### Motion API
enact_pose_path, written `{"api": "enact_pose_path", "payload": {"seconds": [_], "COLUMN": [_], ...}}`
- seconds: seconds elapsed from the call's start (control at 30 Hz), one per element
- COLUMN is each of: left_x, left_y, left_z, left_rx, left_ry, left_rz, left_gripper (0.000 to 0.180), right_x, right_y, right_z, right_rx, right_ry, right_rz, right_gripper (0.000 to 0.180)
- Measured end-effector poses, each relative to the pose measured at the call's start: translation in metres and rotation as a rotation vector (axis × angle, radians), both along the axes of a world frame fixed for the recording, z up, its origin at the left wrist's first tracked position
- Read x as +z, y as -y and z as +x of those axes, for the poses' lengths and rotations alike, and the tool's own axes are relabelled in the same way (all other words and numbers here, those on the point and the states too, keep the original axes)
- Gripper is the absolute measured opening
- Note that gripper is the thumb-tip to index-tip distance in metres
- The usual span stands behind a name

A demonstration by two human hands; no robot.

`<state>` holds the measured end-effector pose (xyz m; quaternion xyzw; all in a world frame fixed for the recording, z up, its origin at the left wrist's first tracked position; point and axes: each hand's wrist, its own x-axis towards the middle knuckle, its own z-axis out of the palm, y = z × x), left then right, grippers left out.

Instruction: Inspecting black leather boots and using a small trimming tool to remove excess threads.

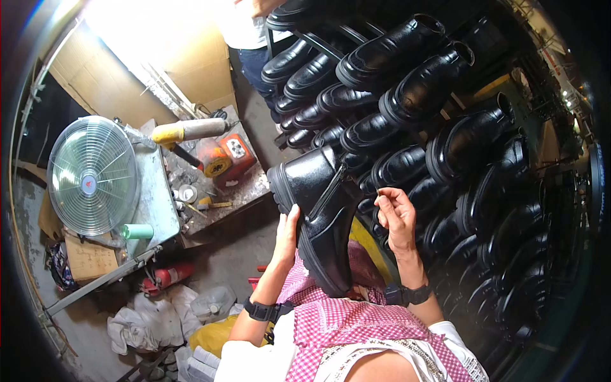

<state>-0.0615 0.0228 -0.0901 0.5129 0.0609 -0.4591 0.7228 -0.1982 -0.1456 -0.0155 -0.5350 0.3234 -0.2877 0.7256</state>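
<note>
head view: black boot [323, 224], centre; left hand [288, 234] presses its sole, apparently to steady it, can't tell if clamped; right hand [397, 221] pinches fingertips together beside it, contents unclear; racked boots [389, 54], upper right.

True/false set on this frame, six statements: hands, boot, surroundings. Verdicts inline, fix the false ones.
1. The left hand touches the sole of the black boot. True.
2. The right hand is spread flat. False: its fingers are curled in toward the thumb.
3. A round fan stands left of the boot. True.
4. Rows of footwear are right of the fan. True.
5. That footwear is white. False: it is black.
6. Both wrists are bare. False: each wears a black band.
</note>
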Motion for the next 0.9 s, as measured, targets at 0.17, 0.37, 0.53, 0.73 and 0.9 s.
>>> {"api": "enact_pose_path", "payload": {"seconds": [0.17,0.37,0.53,0.73,0.9], "left_x": [0.006,0.020,0.024,0.013,0.020], "left_y": [0.003,0.002,-0.001,-0.006,-0.006], "left_z": [-0.001,-0.004,-0.006,-0.006,-0.006], "left_rx": [-0.006,-0.001,-0.024,-0.023,-0.021], "left_ry": [0.015,0.110,0.129,0.069,0.121], "left_rz": [-0.067,-0.038,0.027,-0.029,-0.007], "left_gripper": [0.058,0.058,0.060,0.059,0.058], "right_x": [0.002,0.024,0.026,0.028,0.029], "right_y": [-0.006,-0.011,-0.013,-0.014,-0.019], "right_z": [0.004,0.019,0.024,0.026,0.023], "right_rx": [0.013,-0.034,-0.015,0.004,-0.012], "right_ry": [-0.079,-0.243,-0.329,-0.331,-0.357], "right_rz": [-0.239,-0.879,-1.001,-1.043,-0.988], "right_gripper": [0.017,0.020,0.019,0.019,0.018]}}
